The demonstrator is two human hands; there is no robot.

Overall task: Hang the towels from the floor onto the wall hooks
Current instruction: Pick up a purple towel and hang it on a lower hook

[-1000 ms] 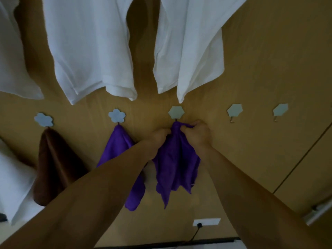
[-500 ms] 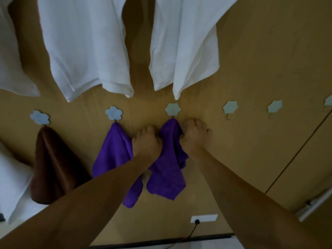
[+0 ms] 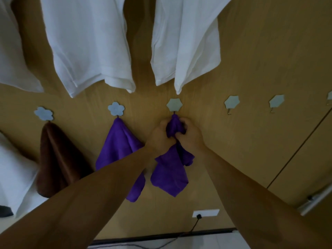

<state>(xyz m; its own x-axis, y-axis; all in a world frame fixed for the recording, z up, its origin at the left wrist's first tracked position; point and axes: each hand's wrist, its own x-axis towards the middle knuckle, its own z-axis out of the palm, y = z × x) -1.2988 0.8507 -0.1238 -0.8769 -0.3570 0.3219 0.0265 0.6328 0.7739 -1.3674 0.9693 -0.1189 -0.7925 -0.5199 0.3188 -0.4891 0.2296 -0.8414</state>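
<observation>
Wood wall (image 3: 251,69): brown towel (image 3: 59,159) and first purple towel (image 3: 118,146) hung, then left hand (image 3: 159,139) and right hand (image 3: 190,135) both gripping second purple towel (image 3: 170,175) at its bunched top, tip at the hook (image 3: 174,105) just above, rest hanging straight down, free hooks (image 3: 231,102) further right.

No text, label, brand, number or sign can be read anywhere in the view.
</observation>
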